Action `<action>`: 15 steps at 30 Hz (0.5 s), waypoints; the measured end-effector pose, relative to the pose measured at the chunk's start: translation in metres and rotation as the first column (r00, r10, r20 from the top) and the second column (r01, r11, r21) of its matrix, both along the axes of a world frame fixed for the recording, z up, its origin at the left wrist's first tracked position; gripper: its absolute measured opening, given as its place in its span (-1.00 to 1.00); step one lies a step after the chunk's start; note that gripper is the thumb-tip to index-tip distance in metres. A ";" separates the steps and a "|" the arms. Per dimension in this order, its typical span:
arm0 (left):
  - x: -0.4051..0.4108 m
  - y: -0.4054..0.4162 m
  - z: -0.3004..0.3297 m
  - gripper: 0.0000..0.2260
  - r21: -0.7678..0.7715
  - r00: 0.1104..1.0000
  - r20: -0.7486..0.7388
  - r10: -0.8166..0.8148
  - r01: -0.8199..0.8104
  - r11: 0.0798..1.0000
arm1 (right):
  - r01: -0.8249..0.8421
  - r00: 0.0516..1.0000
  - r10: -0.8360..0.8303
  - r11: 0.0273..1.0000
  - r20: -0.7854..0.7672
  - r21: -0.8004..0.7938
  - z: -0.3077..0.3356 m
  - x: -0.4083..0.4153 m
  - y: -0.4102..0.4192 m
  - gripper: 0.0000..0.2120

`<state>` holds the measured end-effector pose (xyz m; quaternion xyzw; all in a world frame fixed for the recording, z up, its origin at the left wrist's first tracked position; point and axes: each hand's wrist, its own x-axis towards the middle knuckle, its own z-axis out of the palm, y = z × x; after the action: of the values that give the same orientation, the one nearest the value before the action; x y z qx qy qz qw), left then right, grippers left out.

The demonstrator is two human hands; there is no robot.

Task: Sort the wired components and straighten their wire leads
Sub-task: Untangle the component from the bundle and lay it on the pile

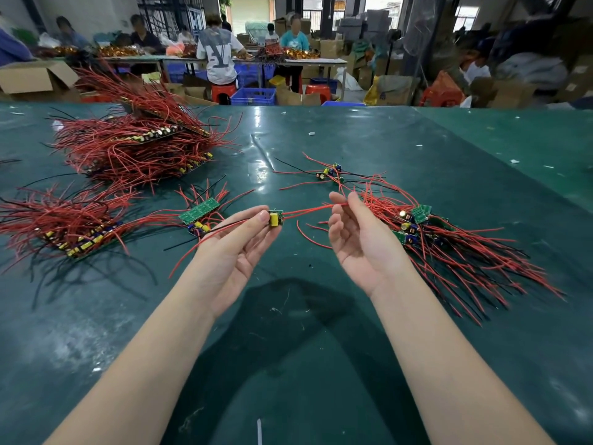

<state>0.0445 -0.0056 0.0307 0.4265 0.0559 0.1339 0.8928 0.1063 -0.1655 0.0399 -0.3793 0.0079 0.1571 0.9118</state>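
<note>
Legible marking: large letters "LV" on the back of a seated person's grey shirt (218, 56). No other text readable.

Green tabletop (321, 316); beyond, blue crates (253, 96), red stools (223, 91), cardboard boxes (32, 78), seated workers (218, 53).
</note>
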 end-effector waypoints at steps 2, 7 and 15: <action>0.001 0.001 0.000 -0.89 -0.009 1.000 0.004 0.019 -0.019 1.000 | 0.018 0.998 -0.011 0.994 0.059 -0.110 -0.003 0.001 -0.001 -0.74; 0.000 0.002 -0.001 -0.92 0.024 0.997 0.039 0.065 -0.065 0.998 | 0.233 0.934 -0.049 0.833 0.353 -0.502 -0.011 0.004 -0.002 -0.72; -0.001 0.001 -0.002 -0.80 0.088 0.990 0.060 0.130 -0.135 0.987 | 0.127 0.976 -0.057 0.933 0.210 -0.336 -0.007 -0.002 0.001 -0.80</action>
<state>0.0438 -0.0048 0.0290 0.4587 0.0537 0.2069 0.8625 0.1046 -0.1643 0.0333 -0.5471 -0.0367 0.0720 0.8331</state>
